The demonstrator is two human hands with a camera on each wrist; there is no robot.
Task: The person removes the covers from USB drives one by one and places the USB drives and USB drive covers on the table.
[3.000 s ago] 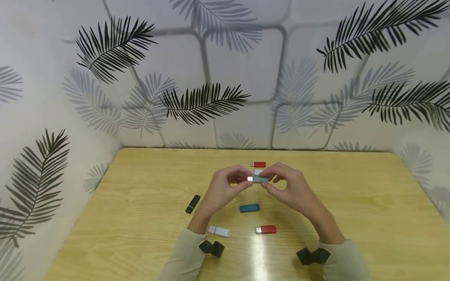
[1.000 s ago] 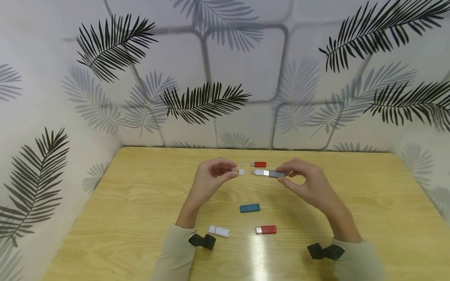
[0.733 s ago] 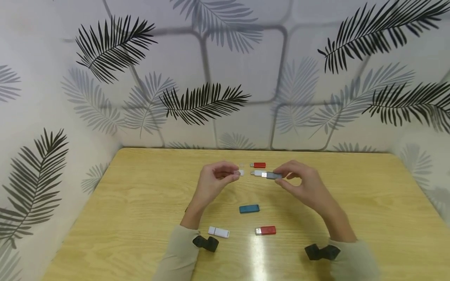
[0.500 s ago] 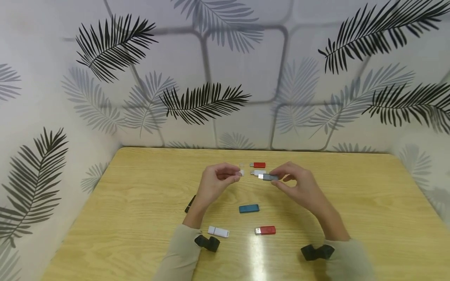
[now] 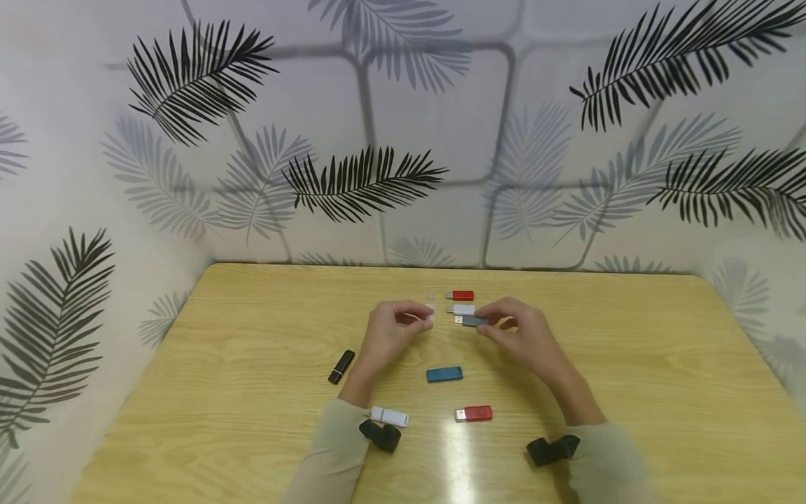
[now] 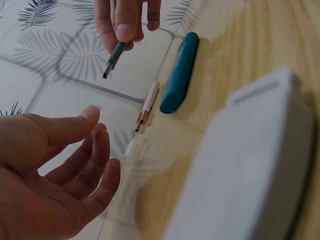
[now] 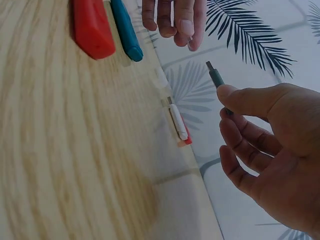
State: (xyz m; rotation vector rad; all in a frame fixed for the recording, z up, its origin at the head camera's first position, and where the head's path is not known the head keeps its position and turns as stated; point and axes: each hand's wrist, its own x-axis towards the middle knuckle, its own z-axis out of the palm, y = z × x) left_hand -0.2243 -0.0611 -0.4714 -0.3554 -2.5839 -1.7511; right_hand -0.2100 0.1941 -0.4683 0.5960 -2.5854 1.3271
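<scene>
Between thumb and fingertips, my right hand [image 5: 522, 339] pinches a grey USB flash drive [image 5: 469, 320], its bare metal plug pointing left. My left hand [image 5: 389, 339] pinches a small clear cap, mostly hidden by the fingertips; a translucent edge shows at the thumb tip in the left wrist view. Both hands hover above the table, a short gap between plug and cap. Just behind the grey drive lie an uncapped white USB flash drive [image 5: 464, 309] and an uncapped red one [image 5: 463, 295]. To their left sit a white cap [image 5: 431, 308] and a clear cap [image 5: 431, 295].
Nearer on the wooden table [image 5: 630, 364] lie a blue USB flash drive [image 5: 444, 374], a red one [image 5: 474, 414] and a white one [image 5: 390, 416]. A black one [image 5: 341, 367] lies beside the left forearm. A patterned wall [image 5: 434, 140] stands behind.
The hands first parted, the left with the clear cap and the right with the grey drive. Since then both have come closer together and slightly nearer the body.
</scene>
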